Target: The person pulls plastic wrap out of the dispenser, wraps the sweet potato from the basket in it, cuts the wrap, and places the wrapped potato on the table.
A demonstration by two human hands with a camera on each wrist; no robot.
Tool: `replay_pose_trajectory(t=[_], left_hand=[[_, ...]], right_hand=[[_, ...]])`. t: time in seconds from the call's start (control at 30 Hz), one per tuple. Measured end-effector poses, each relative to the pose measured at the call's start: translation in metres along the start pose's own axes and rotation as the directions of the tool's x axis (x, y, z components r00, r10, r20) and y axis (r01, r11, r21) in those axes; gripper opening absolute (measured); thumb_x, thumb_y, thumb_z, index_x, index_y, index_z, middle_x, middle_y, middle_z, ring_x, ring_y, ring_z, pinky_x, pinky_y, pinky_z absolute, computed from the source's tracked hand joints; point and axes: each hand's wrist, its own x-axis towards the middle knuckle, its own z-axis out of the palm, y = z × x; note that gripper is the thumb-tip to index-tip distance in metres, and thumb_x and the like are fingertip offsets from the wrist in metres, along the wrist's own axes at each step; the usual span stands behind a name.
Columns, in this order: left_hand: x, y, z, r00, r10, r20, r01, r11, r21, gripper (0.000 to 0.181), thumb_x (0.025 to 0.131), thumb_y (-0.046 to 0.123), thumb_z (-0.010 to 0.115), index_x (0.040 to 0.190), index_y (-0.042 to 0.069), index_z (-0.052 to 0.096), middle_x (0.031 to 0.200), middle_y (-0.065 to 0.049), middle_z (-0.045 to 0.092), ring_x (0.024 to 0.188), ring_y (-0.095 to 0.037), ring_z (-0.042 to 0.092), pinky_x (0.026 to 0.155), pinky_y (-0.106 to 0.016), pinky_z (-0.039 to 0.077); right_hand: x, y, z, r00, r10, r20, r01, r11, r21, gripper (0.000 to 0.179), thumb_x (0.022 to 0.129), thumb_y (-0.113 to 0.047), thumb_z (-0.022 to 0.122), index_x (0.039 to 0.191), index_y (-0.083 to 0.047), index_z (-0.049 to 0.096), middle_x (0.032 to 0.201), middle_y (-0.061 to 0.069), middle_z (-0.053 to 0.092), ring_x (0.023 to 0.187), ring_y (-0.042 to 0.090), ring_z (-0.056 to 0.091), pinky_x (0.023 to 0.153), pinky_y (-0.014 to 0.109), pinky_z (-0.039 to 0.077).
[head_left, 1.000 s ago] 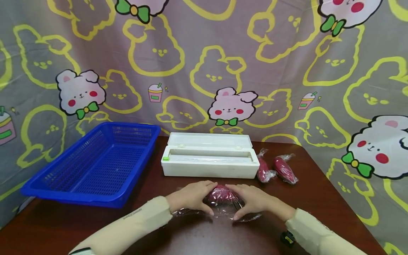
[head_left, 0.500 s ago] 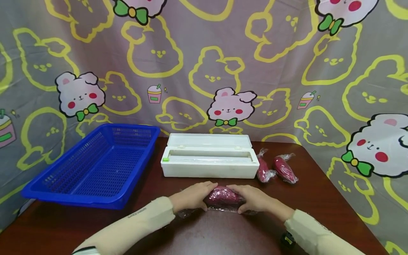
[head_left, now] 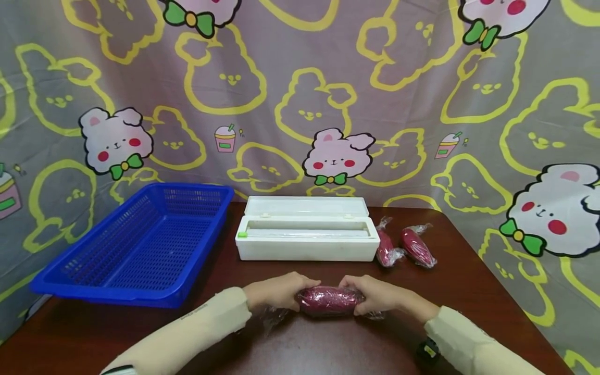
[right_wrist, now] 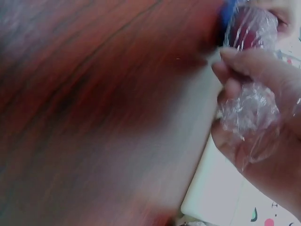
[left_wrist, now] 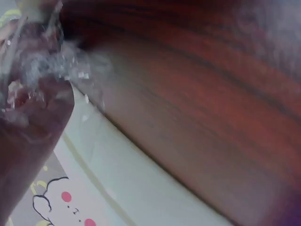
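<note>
In the head view a reddish-purple sweet potato wrapped in shiny cling film lies crosswise between my hands, low over the table. My left hand grips its left end and my right hand its right end. Loose film hangs below the left hand. The right wrist view shows the right fingers curled round a crumpled twist of film at one end, with the wrapped sweet potato beyond. In the left wrist view, blurred clear film bunches at the left hand, whose fingers are mostly hidden.
A white cling film dispenser stands behind the hands, lid up, with a roll inside and a green slider at left. Two wrapped sweet potatoes lie to its right. A blue plastic basket stands at left. A patterned curtain hangs behind the table.
The sweet potato has rolled under the hands, and the film sheet in front has wound round it. My hands have moved from its top to its two ends, gripping the film there.
</note>
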Motion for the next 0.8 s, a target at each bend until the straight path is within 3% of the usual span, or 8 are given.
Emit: replay_pose_trajectory(t=[0.2, 0.37, 0.5, 0.67, 0.8], left_hand=[[-0.005, 0.0, -0.003, 0.997, 0.018, 0.078, -0.002, 0.978, -0.209, 0.052, 0.066, 0.004, 0.076, 0.111, 0.004, 0.049, 0.105, -0.008, 0.06, 0.093, -0.01, 0.055, 0.078, -0.018, 0.042], [-0.005, 0.0, -0.007, 0.993, 0.072, 0.089, -0.06, 0.989, -0.133, 0.049, 0.067, 0.015, 0.077, 0.11, -0.001, 0.057, 0.098, -0.003, 0.06, 0.085, -0.005, 0.052, 0.076, -0.016, 0.041], [-0.002, -0.004, -0.005, 0.995, 0.033, 0.095, -0.019, 0.988, -0.154, 0.048, 0.068, 0.015, 0.076, 0.11, -0.001, 0.059, 0.098, -0.001, 0.061, 0.086, -0.002, 0.053, 0.078, -0.015, 0.04], [0.0, -0.012, -0.003, 0.998, 0.008, 0.064, 0.006, 0.975, -0.222, 0.045, 0.071, 0.012, 0.073, 0.111, 0.002, 0.055, 0.101, -0.005, 0.062, 0.09, -0.005, 0.054, 0.079, -0.019, 0.042], [-0.001, -0.016, -0.004, 0.999, 0.021, 0.034, -0.013, 0.972, -0.234, 0.038, 0.075, 0.012, 0.069, 0.108, 0.005, 0.051, 0.101, -0.007, 0.061, 0.092, -0.008, 0.055, 0.078, -0.021, 0.043]], right_hand=[[0.0, 0.004, -0.007, 0.982, -0.117, 0.148, 0.099, 0.987, 0.126, 0.033, 0.073, -0.005, 0.066, 0.105, -0.01, 0.057, 0.092, -0.01, 0.057, 0.081, 0.002, 0.051, 0.072, 0.023, 0.045], [0.0, 0.006, -0.011, 0.962, -0.155, 0.224, 0.117, 0.978, 0.173, 0.024, 0.074, -0.01, 0.066, 0.098, -0.006, 0.063, 0.087, -0.011, 0.057, 0.078, 0.0, 0.05, 0.07, 0.021, 0.045], [0.003, 0.007, -0.011, 0.964, -0.162, 0.213, 0.121, 0.973, 0.195, 0.027, 0.073, -0.006, 0.065, 0.1, -0.003, 0.062, 0.089, -0.009, 0.058, 0.079, 0.001, 0.05, 0.071, 0.021, 0.045], [0.004, 0.011, -0.013, 0.976, -0.111, 0.189, 0.057, 0.962, 0.267, 0.035, 0.075, -0.006, 0.065, 0.108, 0.0, 0.054, 0.094, -0.004, 0.061, 0.081, 0.006, 0.053, 0.073, 0.024, 0.045], [0.002, 0.014, -0.017, 0.984, -0.076, 0.163, 0.048, 0.984, 0.17, 0.031, 0.08, -0.015, 0.065, 0.109, -0.004, 0.058, 0.096, -0.007, 0.057, 0.085, 0.006, 0.05, 0.073, 0.025, 0.044]])
